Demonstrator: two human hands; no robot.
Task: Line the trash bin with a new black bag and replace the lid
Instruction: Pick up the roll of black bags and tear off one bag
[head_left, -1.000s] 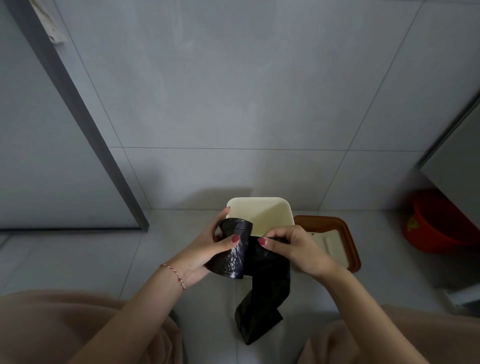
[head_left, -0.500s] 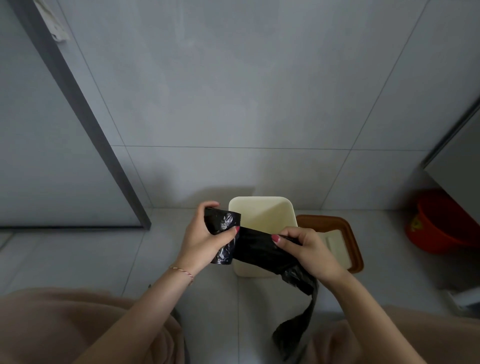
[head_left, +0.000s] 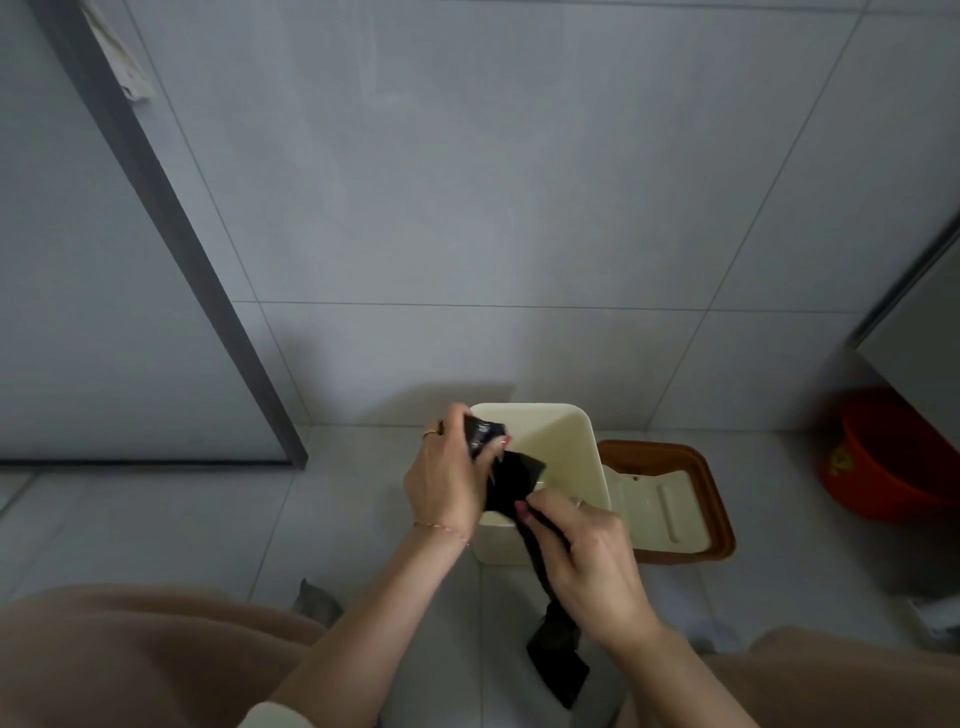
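Observation:
A cream trash bin (head_left: 566, 441) stands open and unlined on the tiled floor against the wall. Its lid (head_left: 670, 509), cream with a brown rim, lies on the floor to the bin's right. My left hand (head_left: 447, 478) grips a roll of black bags (head_left: 483, 436) over the bin's near left corner. My right hand (head_left: 587, 561) pinches the unrolled black bag (head_left: 519, 478), whose folded tail (head_left: 558, 654) hangs down in front of the bin.
A red basin (head_left: 883, 457) sits on the floor at the far right under a cabinet. A dark door frame (head_left: 208, 291) runs down the left. My knees in beige fabric fill the lower corners.
Both hands have drawn closer together over the bin. The stretch of bag between them has shortened, and the hanging tail has swung to below my right hand.

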